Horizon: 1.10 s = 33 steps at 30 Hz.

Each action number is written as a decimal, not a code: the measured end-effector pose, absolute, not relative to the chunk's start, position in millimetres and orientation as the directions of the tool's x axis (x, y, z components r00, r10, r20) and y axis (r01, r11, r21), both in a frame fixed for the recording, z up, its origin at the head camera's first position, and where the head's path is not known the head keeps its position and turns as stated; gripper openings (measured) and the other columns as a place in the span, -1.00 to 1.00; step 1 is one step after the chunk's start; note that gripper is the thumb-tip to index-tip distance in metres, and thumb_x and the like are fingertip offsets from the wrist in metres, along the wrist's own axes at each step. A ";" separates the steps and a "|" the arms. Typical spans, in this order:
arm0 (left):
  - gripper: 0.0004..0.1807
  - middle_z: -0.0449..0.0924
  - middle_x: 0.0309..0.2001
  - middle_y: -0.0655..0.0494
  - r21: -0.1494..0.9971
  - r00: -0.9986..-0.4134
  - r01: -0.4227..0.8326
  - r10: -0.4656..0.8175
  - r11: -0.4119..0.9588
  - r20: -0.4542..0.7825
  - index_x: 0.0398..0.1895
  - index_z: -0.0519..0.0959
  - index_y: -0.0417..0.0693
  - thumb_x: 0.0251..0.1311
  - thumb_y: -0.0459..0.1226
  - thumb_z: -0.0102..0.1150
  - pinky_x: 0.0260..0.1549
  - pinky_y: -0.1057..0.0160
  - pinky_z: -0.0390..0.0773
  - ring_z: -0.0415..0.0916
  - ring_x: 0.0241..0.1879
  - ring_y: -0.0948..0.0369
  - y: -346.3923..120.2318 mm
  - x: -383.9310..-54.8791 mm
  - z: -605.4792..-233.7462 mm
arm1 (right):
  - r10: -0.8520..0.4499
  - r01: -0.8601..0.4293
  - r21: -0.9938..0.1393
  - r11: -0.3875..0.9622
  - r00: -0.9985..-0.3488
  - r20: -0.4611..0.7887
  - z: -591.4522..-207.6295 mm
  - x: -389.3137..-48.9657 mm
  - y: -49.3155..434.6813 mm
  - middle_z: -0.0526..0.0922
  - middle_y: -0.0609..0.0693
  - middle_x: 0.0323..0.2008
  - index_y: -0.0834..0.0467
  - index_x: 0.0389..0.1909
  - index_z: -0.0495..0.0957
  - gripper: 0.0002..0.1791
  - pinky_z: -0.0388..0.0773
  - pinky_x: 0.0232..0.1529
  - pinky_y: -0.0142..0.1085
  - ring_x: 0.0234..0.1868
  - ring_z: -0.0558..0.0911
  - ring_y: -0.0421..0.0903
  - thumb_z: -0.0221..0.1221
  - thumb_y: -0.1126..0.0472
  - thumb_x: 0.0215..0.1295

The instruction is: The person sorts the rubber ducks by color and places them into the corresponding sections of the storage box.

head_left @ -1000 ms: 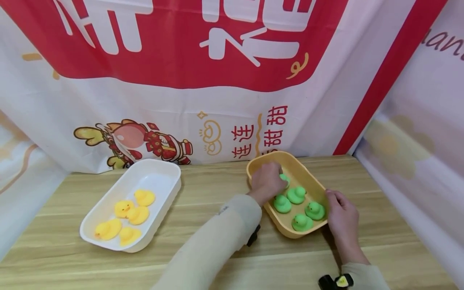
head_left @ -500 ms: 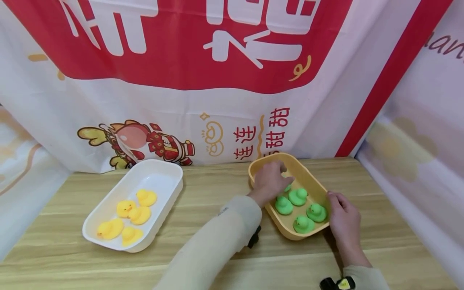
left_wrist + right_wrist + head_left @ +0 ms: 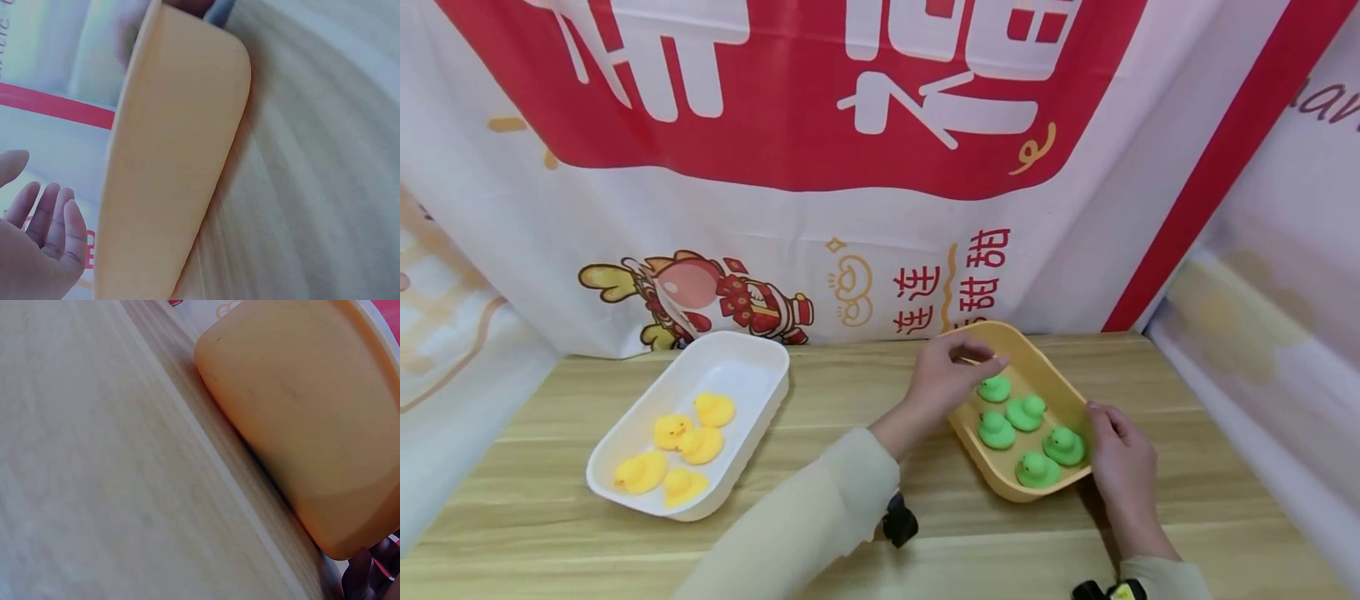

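Note:
In the head view, several green toy ducks (image 3: 996, 429) sit in a yellow-orange plastic bin (image 3: 981, 471) at the right. My left hand (image 3: 943, 375) is over the bin's left far rim, near the farthest duck. Nothing is between its loosely bent fingers; in the left wrist view that hand (image 3: 47, 244) appears beside the bin's outer wall (image 3: 169, 137). At the bin's right edge, my right hand (image 3: 1123, 462) pinches the rim between thumb and fingers. Only dark fingertips (image 3: 359, 575) of it show at the lower corner of the right wrist view.
A white plastic bin (image 3: 760, 425) holding several yellow toy ducks (image 3: 702, 445) stands at the left of the wooden table (image 3: 820, 408). Behind the table hangs a red and white printed cloth (image 3: 820, 125), with more cloth at both sides.
My left hand has opened away from the farthest green duck and drawn up and left toward the bin's rim, leaving the duck inside. The right hand keeps its hold on the rim.

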<state>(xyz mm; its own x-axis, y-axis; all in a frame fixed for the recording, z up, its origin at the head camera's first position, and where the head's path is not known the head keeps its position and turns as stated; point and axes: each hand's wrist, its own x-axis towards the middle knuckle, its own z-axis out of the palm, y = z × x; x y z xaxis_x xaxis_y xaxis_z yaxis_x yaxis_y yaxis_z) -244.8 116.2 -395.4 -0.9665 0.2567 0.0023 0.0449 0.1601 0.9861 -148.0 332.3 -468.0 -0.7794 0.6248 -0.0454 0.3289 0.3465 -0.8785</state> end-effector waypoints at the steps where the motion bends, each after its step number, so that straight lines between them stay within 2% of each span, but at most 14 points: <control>1: -0.80 0.78 -0.18 0.18 0.989 -0.968 0.025 0.251 0.148 -0.013 -0.18 0.77 0.00 0.22 -0.19 0.60 -0.25 0.38 0.70 0.65 -0.23 0.32 114.0 -242.5 -394.4 | 0.622 0.329 -0.879 0.345 -0.782 -0.049 -468.4 -147.8 333.8 0.57 0.19 0.45 0.17 0.33 0.64 -0.37 0.32 0.58 0.13 0.51 0.46 0.16 -0.09 -0.21 0.69; 4: -0.80 0.79 -0.17 0.18 0.994 -0.964 -0.003 0.262 0.112 -0.033 -0.17 0.77 0.00 0.22 -0.18 0.60 -0.24 0.37 0.71 0.66 -0.23 0.31 107.3 -234.7 -390.7 | 0.626 0.337 -0.879 0.337 -0.778 -0.059 -469.8 -148.0 336.0 0.56 0.19 0.46 0.17 0.33 0.63 -0.36 0.31 0.59 0.13 0.52 0.45 0.16 -0.09 -0.22 0.68; 9: -0.81 0.79 -0.15 0.19 0.995 -0.953 0.020 0.302 0.102 -0.012 -0.15 0.77 0.00 0.27 -0.16 0.56 -0.18 0.39 0.68 0.65 -0.20 0.32 94.4 -219.6 -384.8 | 0.619 0.337 -0.879 0.337 -0.783 -0.063 -472.0 -149.5 338.0 0.54 0.20 0.48 0.17 0.34 0.63 -0.36 0.30 0.56 0.13 0.51 0.45 0.19 -0.09 -0.23 0.69; 17: -0.81 0.77 -0.12 0.18 0.998 -0.954 -0.010 0.300 0.059 -0.027 -0.15 0.77 0.03 0.28 -0.14 0.55 -0.21 0.33 0.66 0.63 -0.17 0.27 76.8 -204.8 -375.1 | 0.626 0.342 -0.875 0.344 -0.778 -0.057 -476.9 -157.9 346.8 0.55 0.18 0.47 0.17 0.35 0.62 -0.36 0.30 0.58 0.10 0.51 0.46 0.15 -0.09 -0.22 0.68; 21: -0.81 0.77 -0.13 0.16 0.997 -0.952 0.024 0.306 0.074 0.000 -0.15 0.77 0.01 0.27 -0.15 0.55 -0.18 0.32 0.66 0.63 -0.16 0.26 71.3 -200.5 -373.4 | 0.619 0.356 -0.870 0.341 -0.781 -0.077 -479.8 -158.3 356.4 0.49 0.21 0.52 0.18 0.39 0.58 -0.34 0.24 0.61 0.16 0.56 0.40 0.21 -0.09 -0.24 0.68; 24: -0.80 0.77 -0.13 0.15 0.987 -0.952 0.080 0.303 0.141 0.034 -0.13 0.77 0.00 0.29 -0.14 0.53 -0.12 0.32 0.67 0.63 -0.14 0.26 63.8 -200.2 -375.8 | 0.609 0.380 -0.850 0.365 -0.788 -0.090 -480.7 -157.8 366.4 0.44 0.24 0.55 0.18 0.41 0.56 -0.32 0.22 0.62 0.19 0.59 0.36 0.26 -0.12 -0.24 0.68; 26: -0.78 0.77 -0.11 0.16 0.975 -0.954 0.112 0.296 0.193 0.051 -0.09 0.77 0.01 0.31 -0.11 0.50 -0.10 0.30 0.69 0.64 -0.12 0.26 55.6 -201.5 -377.7 | 0.584 0.405 -0.815 0.415 -0.805 -0.103 -478.8 -157.1 374.3 0.40 0.27 0.56 0.18 0.44 0.53 -0.30 0.21 0.62 0.23 0.60 0.32 0.32 -0.15 -0.25 0.69; 29: -0.74 0.79 -0.09 0.16 0.949 -0.960 0.159 0.266 0.272 0.085 -0.03 0.77 0.01 0.35 -0.07 0.45 -0.07 0.25 0.70 0.66 -0.08 0.23 36.4 -205.2 -380.0 | 0.484 0.393 -0.717 0.575 -0.871 -0.089 -471.6 -155.8 385.8 0.42 0.38 0.51 0.21 0.47 0.48 -0.29 0.33 0.49 0.32 0.52 0.38 0.44 -0.16 -0.25 0.69; 33: -0.80 0.82 -0.10 0.14 0.895 -0.970 0.223 0.178 0.386 0.164 -0.04 0.78 0.01 0.37 -0.14 0.44 -0.08 0.18 0.73 0.69 -0.08 0.17 1.1 -210.0 -385.9 | 0.293 0.239 -0.553 0.798 -0.956 0.010 -454.7 -157.2 388.1 0.54 0.50 0.34 0.32 0.45 0.45 -0.27 0.52 0.20 0.36 0.31 0.53 0.50 -0.07 -0.23 0.69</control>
